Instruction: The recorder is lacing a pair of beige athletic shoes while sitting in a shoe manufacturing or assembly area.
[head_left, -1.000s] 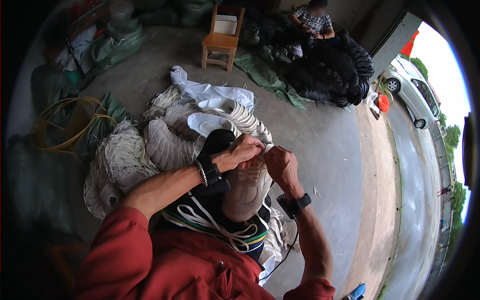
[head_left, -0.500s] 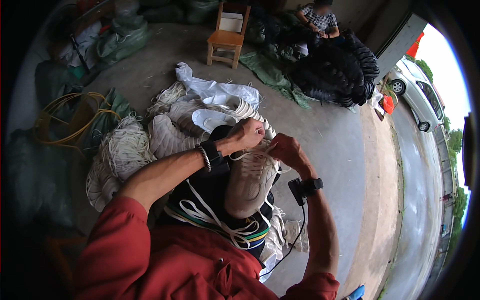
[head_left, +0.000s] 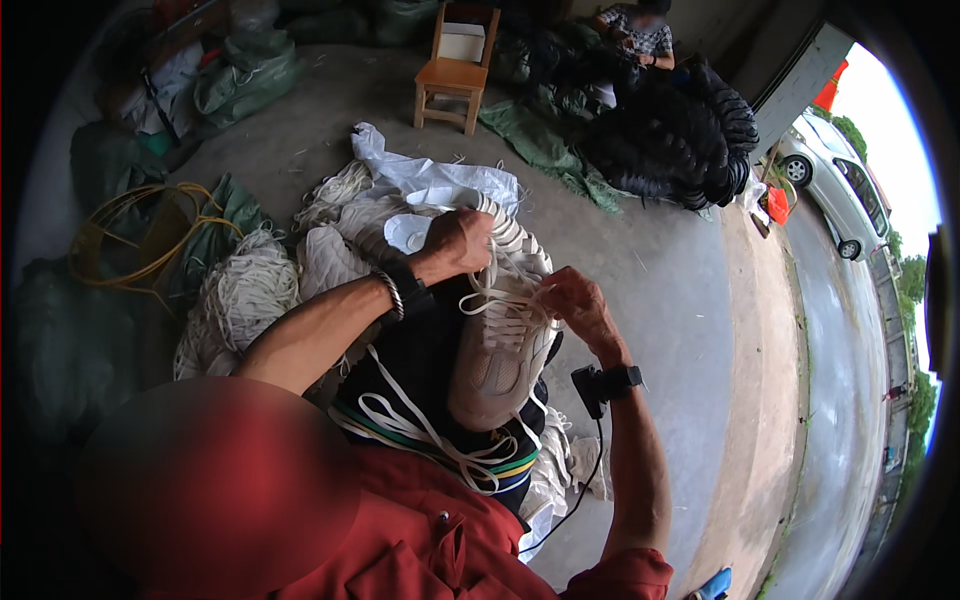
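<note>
Resting on black cloth over my lap: beige mesh-panelled lace-up shoe, rounded toe toward me. My left hand: fingers curled tight, can't tell on what. Right hand: fingers pinching flat white lace.

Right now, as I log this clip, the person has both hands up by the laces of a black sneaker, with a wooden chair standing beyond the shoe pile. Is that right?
Not quite: the sneaker is off-white, not black, as the head view shows. The left hand and right hand are by its laces, and the wooden chair stands beyond the shoe pile.
</note>
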